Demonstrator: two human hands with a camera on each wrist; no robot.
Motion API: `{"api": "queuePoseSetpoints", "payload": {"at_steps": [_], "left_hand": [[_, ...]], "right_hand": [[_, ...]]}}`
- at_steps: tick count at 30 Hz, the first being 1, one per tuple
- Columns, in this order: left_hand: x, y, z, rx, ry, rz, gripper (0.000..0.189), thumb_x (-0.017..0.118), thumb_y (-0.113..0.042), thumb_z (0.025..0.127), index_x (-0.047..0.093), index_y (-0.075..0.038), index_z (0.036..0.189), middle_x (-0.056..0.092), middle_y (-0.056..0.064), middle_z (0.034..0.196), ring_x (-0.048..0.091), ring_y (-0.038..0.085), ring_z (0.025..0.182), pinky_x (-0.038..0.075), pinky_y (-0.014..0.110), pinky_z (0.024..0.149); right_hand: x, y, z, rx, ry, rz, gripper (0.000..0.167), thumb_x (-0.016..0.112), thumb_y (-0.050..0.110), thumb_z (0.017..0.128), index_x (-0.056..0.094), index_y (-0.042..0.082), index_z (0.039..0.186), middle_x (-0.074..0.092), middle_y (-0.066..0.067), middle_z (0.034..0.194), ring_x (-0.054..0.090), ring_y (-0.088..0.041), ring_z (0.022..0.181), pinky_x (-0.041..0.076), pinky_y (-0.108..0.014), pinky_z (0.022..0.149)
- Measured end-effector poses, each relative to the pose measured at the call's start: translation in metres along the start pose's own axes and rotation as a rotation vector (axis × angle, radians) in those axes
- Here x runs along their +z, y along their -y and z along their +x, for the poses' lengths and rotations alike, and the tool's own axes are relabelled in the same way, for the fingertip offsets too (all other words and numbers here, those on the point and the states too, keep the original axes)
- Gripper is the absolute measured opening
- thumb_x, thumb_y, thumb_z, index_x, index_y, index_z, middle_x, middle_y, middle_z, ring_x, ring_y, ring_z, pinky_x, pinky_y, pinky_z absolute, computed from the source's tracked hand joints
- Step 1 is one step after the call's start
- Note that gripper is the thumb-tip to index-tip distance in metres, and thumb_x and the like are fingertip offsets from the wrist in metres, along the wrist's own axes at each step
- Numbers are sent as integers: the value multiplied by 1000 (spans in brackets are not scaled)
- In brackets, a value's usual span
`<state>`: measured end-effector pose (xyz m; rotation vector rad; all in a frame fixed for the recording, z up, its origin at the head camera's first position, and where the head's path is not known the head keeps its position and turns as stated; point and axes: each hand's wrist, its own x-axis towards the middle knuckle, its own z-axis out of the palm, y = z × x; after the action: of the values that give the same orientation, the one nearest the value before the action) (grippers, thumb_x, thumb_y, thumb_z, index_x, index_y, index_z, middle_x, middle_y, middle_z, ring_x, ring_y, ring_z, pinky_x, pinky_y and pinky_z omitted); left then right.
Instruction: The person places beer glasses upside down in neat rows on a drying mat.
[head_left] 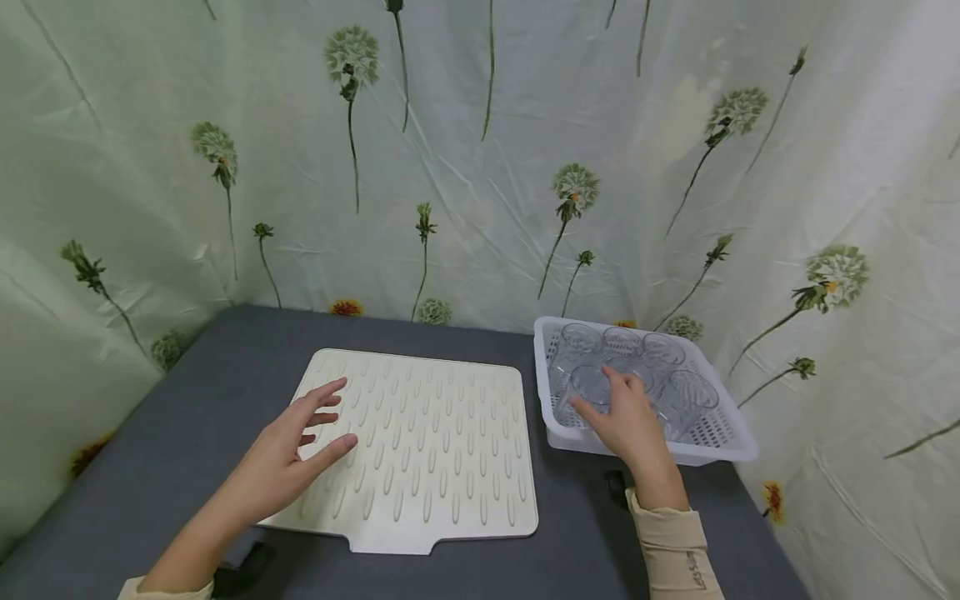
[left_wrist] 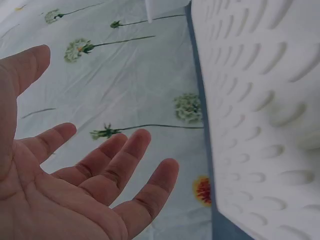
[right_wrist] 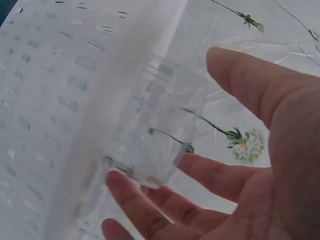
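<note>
A white perforated plastic basket (head_left: pixel 738 435) holds several clear drinking glasses (head_left: pixel 688 390). My right hand (head_left: pixel 633 421) reaches over the basket, its thumb and fingers spread about a clear glass (right_wrist: pixel 160 120) at the front left. In the right wrist view the thumb stands apart from that glass, while the fingertips lie close to its edge; whether they touch it I cannot tell. My left hand (head_left: pixel 288 458) hovers above the left side of a cream board with raised oval ridges (head_left: pixel 420 442). Its fingers are loosely spread and nothing is between them.
Both items rest on a dark grey tabletop (head_left: pixel 217 392), the board left of the basket. A pale curtain with dandelion prints (head_left: pixel 465 167) hangs behind the table and along its sides. The board has a tab on its near edge.
</note>
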<state>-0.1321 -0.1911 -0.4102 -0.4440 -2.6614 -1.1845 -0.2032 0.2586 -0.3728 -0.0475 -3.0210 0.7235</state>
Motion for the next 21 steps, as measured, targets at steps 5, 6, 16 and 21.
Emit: {"api": "queuePoseSetpoints", "payload": {"at_steps": [5,6,16,21], "left_hand": [[7,6,-4,-5,-1,13,72,74,-36,103,40,-22,165,63,16,145,73,34,122,62,55,93],[8,7,-4,-5,-4,17,72,74,-35,103,40,-22,165,63,15,145,73,33,121,63,53,93],[15,11,-5,-18,39,-35,70,73,-36,104,40,-24,165,64,16,145,74,33,122,63,51,92],[18,11,-5,-39,82,-97,68,74,-35,104,42,-24,163,65,16,143,74,31,119,64,43,92]], "right_hand": [[4,-1,4,7,-29,21,85,70,42,103,34,-2,165,34,-39,158,49,-60,137,48,-73,106],[4,-1,4,10,-33,23,84,70,42,103,34,-1,165,34,-39,158,49,-59,137,48,-73,106],[8,3,13,53,-62,-13,86,70,49,101,36,2,165,36,-38,158,56,-57,129,52,-70,98],[10,5,16,68,-75,-27,87,71,48,100,35,4,166,37,-37,156,60,-54,121,55,-66,88]]}}
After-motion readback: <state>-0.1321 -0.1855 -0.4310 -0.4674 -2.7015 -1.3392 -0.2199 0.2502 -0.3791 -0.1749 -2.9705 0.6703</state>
